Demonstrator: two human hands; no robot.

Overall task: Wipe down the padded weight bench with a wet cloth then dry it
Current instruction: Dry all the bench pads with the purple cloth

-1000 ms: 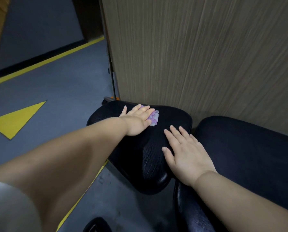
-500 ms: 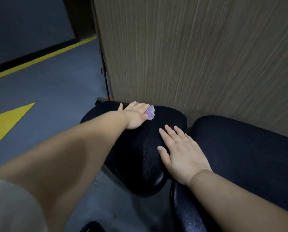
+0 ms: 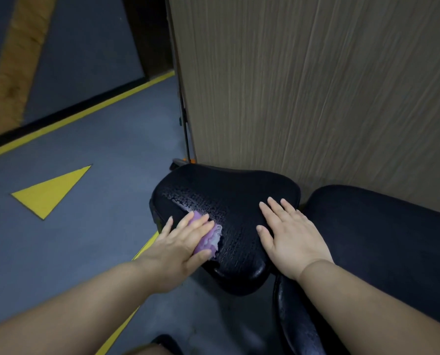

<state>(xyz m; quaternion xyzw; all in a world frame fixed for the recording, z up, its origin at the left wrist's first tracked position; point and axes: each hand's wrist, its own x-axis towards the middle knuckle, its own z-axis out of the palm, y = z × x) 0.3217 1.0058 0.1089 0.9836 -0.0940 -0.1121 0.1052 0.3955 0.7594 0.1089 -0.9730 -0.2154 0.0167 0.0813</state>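
Purple cloth [image 3: 208,239] on seat pad [image 3: 226,201], left edge, pressed under left hand [image 3: 185,242], fingers straight. Right hand [image 3: 290,237] spread flat, right side of pad. Cloth likely soft, limp, wet: flat palm pressure suits it. Wetted pad probably slick.

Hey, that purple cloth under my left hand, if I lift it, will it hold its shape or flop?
Probably floppy: the purple cloth lies bunched in soft folds under the left hand. Likely damp and clingy, since the seat pad beside it shows a wet sheen.
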